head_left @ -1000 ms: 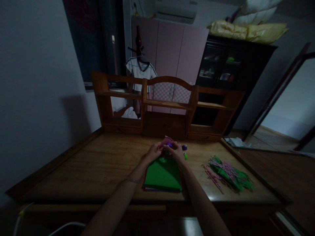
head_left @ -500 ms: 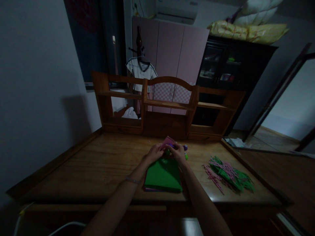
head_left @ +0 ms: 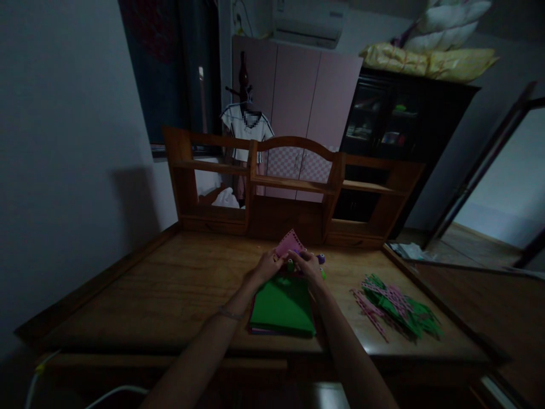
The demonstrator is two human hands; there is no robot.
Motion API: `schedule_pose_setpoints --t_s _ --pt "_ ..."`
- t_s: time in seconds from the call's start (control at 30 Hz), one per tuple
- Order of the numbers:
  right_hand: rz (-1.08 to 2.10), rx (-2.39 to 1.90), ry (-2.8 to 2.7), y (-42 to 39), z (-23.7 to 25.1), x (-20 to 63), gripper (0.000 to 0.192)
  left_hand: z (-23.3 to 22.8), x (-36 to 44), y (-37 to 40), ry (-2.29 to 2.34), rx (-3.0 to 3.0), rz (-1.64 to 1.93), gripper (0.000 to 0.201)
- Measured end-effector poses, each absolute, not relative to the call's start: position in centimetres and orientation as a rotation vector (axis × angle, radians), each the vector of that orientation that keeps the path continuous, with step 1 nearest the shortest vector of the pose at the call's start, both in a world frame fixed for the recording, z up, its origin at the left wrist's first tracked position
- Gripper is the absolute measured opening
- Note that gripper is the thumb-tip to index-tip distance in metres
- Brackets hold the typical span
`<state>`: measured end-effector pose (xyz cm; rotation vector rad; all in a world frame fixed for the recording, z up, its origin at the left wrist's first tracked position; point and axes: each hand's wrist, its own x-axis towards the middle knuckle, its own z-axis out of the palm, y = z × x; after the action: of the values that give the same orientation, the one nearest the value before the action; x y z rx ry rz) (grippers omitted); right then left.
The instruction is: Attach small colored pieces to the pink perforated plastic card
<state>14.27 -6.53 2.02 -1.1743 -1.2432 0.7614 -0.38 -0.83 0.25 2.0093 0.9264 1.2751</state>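
Observation:
Both my hands meet above the far end of a stack of coloured paper with a green sheet (head_left: 281, 305) on top, lying on the wooden desk (head_left: 170, 289). My left hand (head_left: 266, 266) pinches a small pink paper strip (head_left: 289, 242) with a punched edge, tilted upward. My right hand (head_left: 309, 266) grips a small purple craft punch (head_left: 303, 255) against that strip. Further small punches, purple (head_left: 321, 259) and green (head_left: 323, 274), lie just right of my right hand.
A heap of green and pink punched paper strips (head_left: 394, 304) lies on the desk's right side. A wooden shelf unit (head_left: 293, 187) stands along the desk's far edge. Behind it are a pink wardrobe (head_left: 298, 91) and a dark cabinet (head_left: 400, 119). A doorway opens at the right.
The pink strip has risen and now sticks up further between my hands. The hands have stayed over the far end of the green sheet; the view shifted slightly.

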Motion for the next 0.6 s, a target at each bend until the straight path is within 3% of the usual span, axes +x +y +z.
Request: schedule_pose_setpoints --t_s 0.6 --pt "0.885 -1.130 -1.306 -6.45 1.80 13.58 0.048 0.95 -0.75 -0.87 0.964 1.957 1.377 0.042"
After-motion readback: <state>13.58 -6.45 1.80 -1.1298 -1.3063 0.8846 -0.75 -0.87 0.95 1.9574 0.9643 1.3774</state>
